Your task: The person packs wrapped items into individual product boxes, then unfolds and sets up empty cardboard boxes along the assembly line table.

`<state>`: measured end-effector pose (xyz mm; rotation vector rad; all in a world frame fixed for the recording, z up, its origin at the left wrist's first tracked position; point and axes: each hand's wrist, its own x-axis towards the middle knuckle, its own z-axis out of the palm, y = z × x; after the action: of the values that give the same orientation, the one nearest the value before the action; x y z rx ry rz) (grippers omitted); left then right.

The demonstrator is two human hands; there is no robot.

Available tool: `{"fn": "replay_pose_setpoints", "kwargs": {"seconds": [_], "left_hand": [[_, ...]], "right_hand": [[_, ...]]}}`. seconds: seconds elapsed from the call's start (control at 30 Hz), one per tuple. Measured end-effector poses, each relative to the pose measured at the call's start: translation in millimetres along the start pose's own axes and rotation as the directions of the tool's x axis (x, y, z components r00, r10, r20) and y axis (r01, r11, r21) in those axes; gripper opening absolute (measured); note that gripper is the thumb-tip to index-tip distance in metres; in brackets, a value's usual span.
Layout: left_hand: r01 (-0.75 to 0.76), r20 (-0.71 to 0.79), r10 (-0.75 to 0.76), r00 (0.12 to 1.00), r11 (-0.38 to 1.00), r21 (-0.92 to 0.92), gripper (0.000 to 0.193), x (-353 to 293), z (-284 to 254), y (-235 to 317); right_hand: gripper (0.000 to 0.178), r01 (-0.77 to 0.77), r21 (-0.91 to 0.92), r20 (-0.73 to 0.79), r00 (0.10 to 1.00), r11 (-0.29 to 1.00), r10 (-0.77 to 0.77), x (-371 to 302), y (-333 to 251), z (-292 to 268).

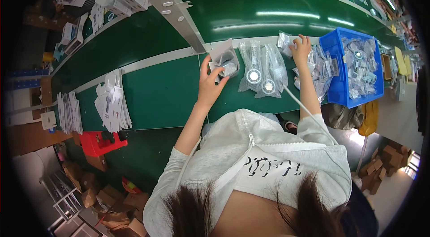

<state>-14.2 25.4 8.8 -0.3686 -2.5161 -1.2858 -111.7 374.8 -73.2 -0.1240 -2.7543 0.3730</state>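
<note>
My left hand point(211, 84) is wrapped round the side of a small open white box point(234, 56) with its flaps up. Inside the box lies something in clear plastic point(229, 67); its kind is hard to make out. Farther right, my right hand point(302, 52) has thumb and forefinger pinched at the edge of a small clear plastic packet point(284, 40), its other fingers raised. Between my hands lie two long clear bags, a left bag point(251, 64) and a right bag point(271, 69), each holding a device with a round silvery end.
A blue bin point(333, 82) full of bagged parts stands at the right, beside a pile of clear bags point(319, 69). Flattened printed cartons point(113, 102) and another carton stack point(69, 114) lie left. A metal upright point(172, 8) rises behind; a red stool point(96, 144) stands below.
</note>
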Motion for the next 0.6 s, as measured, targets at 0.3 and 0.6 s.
{"fn": "replay_pose_setpoints", "kwargs": {"seconds": [0.3,0.6], "left_hand": [[0.403,0.004,-0.404,0.915,0.913,-0.059,0.011,27.3,-11.2,13.7],[0.245,-0.147,-0.264,0.953,0.96,-0.134,0.009,18.9,-7.5,-8.4]], "right_hand": [[0.022,0.416,0.768,-0.256,0.897,0.488,-0.36,-42.4,-174.3,-83.8],[0.028,0.749,0.438,-0.033,0.567,0.498,-0.823,-53.7,-213.9,-76.0]]}}
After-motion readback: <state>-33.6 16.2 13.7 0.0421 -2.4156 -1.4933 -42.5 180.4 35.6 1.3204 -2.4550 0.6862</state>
